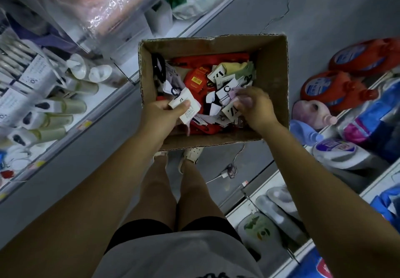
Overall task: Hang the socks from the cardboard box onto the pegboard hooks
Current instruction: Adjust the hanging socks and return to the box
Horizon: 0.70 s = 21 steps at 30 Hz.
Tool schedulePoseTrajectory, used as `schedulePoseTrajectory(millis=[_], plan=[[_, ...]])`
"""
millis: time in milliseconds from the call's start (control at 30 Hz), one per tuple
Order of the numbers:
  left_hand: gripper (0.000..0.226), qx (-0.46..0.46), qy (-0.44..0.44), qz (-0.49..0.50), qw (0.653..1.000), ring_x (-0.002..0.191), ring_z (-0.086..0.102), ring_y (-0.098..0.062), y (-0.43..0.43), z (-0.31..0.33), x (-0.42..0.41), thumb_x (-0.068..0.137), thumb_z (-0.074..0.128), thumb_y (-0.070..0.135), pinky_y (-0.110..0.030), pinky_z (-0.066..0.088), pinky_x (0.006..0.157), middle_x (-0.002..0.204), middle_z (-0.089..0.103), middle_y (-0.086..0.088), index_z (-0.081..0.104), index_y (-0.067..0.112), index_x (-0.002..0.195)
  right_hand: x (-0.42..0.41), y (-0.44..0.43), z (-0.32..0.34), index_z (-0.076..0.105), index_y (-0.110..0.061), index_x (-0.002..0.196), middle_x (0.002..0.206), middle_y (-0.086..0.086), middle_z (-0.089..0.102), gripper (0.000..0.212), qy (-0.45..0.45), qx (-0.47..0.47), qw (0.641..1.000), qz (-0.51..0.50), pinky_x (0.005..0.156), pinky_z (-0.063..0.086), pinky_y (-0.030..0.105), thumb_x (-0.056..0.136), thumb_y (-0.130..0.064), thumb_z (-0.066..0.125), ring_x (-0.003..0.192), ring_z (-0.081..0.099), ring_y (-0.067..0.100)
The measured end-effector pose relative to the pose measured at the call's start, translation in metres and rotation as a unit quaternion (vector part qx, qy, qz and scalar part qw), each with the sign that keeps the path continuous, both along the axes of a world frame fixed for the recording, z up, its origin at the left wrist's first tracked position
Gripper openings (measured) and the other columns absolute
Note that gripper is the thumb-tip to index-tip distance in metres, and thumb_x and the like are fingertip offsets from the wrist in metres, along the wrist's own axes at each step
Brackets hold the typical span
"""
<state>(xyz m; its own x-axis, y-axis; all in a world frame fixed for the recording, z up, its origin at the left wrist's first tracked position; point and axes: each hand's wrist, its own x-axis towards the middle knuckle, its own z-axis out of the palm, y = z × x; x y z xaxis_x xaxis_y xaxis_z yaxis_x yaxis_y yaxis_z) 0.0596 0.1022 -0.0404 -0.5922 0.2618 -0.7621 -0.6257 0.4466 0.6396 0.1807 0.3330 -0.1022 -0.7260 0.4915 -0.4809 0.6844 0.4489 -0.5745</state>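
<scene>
Socks lie heaped in the box, right beneath both hands. The left hand pinches a white-carded pair; the right hand grips a pale pair. The pegboard is out of view.

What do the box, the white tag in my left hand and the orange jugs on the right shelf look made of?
The box: brown corrugated cardboard, matte; its cut rim shows dotted fluting and ragged edges. The tag gripped by the left hand: stiff white printed card, probably paper, holding flat. The jugs: likely glossy orange plastic, judging by the moulded handles and sheen.
</scene>
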Motion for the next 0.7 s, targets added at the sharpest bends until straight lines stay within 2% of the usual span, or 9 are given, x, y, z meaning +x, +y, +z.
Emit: schedulePoseTrajectory(millis=[100,200,267,333,400,467,533,600,700], plan=[[0.013,-0.004,0.013,-0.015,1.0,0.083,0.073,-0.003,-0.006,-0.004,0.0,0.094,0.072,0.029,-0.017,0.055,0.067,0.091,0.077,0.005,0.075,0.017,0.099,-0.011,0.017,-0.02,0.06,-0.018,0.138,0.157,0.012,0.035,0.047,-0.118,0.086,0.982,0.122,0.115,0.034,0.044,0.092,-0.021,0.07,0.144,0.027,0.034],[0.023,-0.004,-0.001,-0.008,1.0,0.098,0.073,-0.013,-0.01,-0.009,-0.001,0.095,0.069,0.034,-0.032,0.059,0.085,0.102,0.078,0.001,0.075,0.017,0.108,-0.016,0.029,-0.036,0.061,-0.02,0.136,0.151,0.012,0.045,0.045,-0.136,0.042,0.985,0.101,0.111,0.044,0.045,0.092,-0.009,0.066,0.134,0.048,0.033],[0.023,0.008,-0.009,0.003,1.0,0.1,0.073,-0.014,-0.012,-0.008,-0.001,0.096,0.068,0.033,-0.035,0.059,0.088,0.105,0.078,-0.001,0.073,0.017,0.111,-0.017,0.032,-0.036,0.064,-0.018,0.131,0.137,0.013,0.062,0.039,-0.144,0.031,0.985,0.089,0.102,0.052,0.043,0.094,-0.008,0.06,0.119,0.062,0.032],[0.019,0.018,-0.02,0.014,1.0,0.098,0.074,-0.015,-0.014,-0.006,-0.001,0.096,0.067,0.032,-0.036,0.061,0.086,0.103,0.078,-0.001,0.073,0.018,0.108,-0.018,0.032,-0.034,0.07,-0.014,0.12,0.123,0.014,0.069,0.027,-0.15,0.041,0.987,0.049,0.094,0.055,0.037,0.095,-0.011,0.059,0.107,0.066,0.031],[0.013,0.018,-0.029,0.025,0.999,0.093,0.076,-0.017,-0.015,-0.003,-0.001,0.096,0.069,0.032,-0.038,0.062,0.084,0.097,0.079,-0.001,0.074,0.02,0.1,-0.02,0.028,-0.024,0.074,-0.014,0.109,0.116,0.013,0.071,0.02,-0.122,0.006,0.992,-0.033,0.091,0.054,0.034,0.091,-0.013,0.065,0.1,0.064,0.024],[0.01,0.017,-0.039,0.031,0.999,0.091,0.077,-0.022,-0.017,0.001,-0.002,0.095,0.071,0.03,-0.047,0.061,0.088,0.092,0.08,-0.001,0.075,0.021,0.094,-0.018,0.022,-0.007,0.073,-0.019,0.104,0.115,0.011,0.072,0.017,-0.079,-0.052,0.991,-0.098,0.089,0.057,0.039,0.088,-0.017,0.07,0.101,0.066,0.022],[0.007,0.019,-0.045,0.029,0.998,0.094,0.076,-0.026,-0.021,0.009,-0.004,0.094,0.071,0.028,-0.052,0.057,0.092,0.092,0.08,-0.002,0.075,0.023,0.093,-0.015,0.013,0.021,0.071,-0.014,0.111,0.121,0.009,0.069,0.02,-0.043,-0.086,0.988,-0.12,0.087,0.06,0.04,0.091,-0.013,0.072,0.107,0.067,0.024],[0.007,0.021,-0.047,0.037,0.998,0.097,0.076,-0.024,-0.026,0.019,-0.005,0.095,0.07,0.027,-0.049,0.059,0.091,0.095,0.08,-0.002,0.076,0.023,0.095,-0.011,0.0,0.056,0.07,-0.01,0.117,0.127,0.009,0.066,0.023,0.019,-0.119,0.983,-0.14,0.084,0.062,0.037,0.094,-0.008,0.068,0.111,0.067,0.025],[0.009,0.038,-0.052,0.051,0.997,0.103,0.074,-0.031,-0.03,0.04,-0.007,0.096,0.069,0.026,-0.05,0.057,0.094,0.098,0.08,-0.004,0.076,0.021,0.098,-0.007,-0.025,0.108,0.068,-0.015,0.123,0.127,0.006,0.067,0.028,0.119,-0.217,0.951,-0.185,0.08,0.063,0.035,0.096,-0.007,0.064,0.108,0.069,0.022]])
